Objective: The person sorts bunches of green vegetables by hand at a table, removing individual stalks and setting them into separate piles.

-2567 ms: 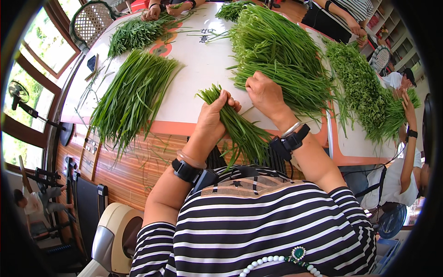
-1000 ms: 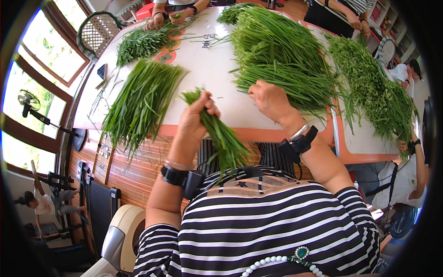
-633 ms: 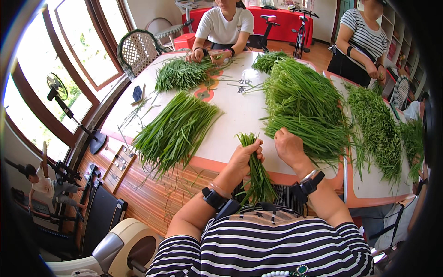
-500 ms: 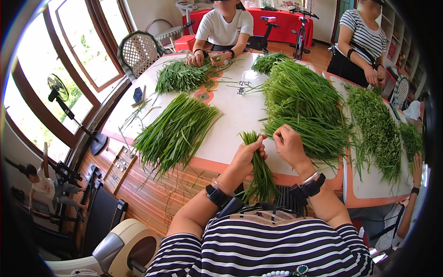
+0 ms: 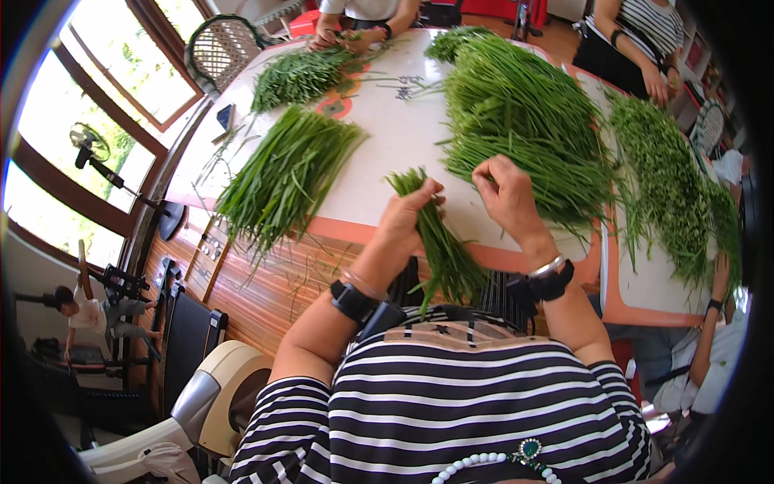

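My left hand (image 5: 403, 216) is wrapped round a bunch of long green chives (image 5: 447, 262), held tilted over the near edge of the table, cut ends hanging toward me. Close to its right, my right hand (image 5: 509, 200) is raised with thumb and fingers pinched together; whether anything thin is between them cannot be seen. Behind that hand a big heap of chives (image 5: 528, 121) covers the table's right side. A smaller pile of chives (image 5: 286, 169) lies at the left, its ends jutting past the edge. The white tabletop (image 5: 395, 133) has an orange border.
Across the table, a person's hands (image 5: 343, 40) work at another pile of greens (image 5: 300, 77). A dark phone-like slab (image 5: 225, 117) lies at the left edge. More greens (image 5: 657, 177) cover a second table at right, where another person's hand (image 5: 720, 264) rests. A wicker chair (image 5: 222, 52) stands beyond.
The view has tipped downward, so the table sits higher in the picture. My left hand still grips the bunch; my right hand stays pinched beside it, a little farther apart.
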`<state>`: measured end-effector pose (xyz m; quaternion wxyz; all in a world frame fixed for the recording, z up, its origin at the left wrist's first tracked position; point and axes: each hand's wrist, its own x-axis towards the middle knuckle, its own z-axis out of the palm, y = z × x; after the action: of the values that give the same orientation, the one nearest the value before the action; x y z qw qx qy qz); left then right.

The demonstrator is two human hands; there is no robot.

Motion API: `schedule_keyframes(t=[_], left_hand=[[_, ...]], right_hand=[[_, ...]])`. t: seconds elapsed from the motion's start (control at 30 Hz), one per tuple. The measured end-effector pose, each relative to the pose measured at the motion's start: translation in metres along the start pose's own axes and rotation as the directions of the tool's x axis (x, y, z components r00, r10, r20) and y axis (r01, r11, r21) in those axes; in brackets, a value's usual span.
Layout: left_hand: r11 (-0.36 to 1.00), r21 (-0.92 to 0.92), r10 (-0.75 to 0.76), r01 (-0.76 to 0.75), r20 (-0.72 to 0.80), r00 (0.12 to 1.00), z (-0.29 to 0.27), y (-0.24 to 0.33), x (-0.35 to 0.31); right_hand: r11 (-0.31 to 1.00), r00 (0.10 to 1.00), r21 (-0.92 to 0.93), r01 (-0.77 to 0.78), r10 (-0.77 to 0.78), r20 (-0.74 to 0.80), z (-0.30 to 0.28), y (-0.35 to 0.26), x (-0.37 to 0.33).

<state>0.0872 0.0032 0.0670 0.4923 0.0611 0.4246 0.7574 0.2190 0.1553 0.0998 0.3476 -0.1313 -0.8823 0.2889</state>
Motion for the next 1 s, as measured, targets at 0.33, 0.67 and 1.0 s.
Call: schedule_keyframes(t=[0.33,0.67,1.0], left_hand=[[0.987,-0.152,-0.040,0.058,0.120,0.992,-0.003,-0.004,0.012],[0.991,-0.133,0.010,0.012,0.164,0.986,-0.003,-0.003,0.009],[0.990,-0.141,0.014,0.003,0.115,0.993,0.036,-0.014,0.028]], right_hand=[[0.859,0.991,-0.496,0.126,-0.086,0.103,0.018,0.024,0.007],[0.967,0.999,-0.251,-0.044,0.042,-0.011,0.013,0.018,0.021],[0.980,0.999,-0.195,0.034,-0.040,-0.028,0.011,-0.009,0.017]])
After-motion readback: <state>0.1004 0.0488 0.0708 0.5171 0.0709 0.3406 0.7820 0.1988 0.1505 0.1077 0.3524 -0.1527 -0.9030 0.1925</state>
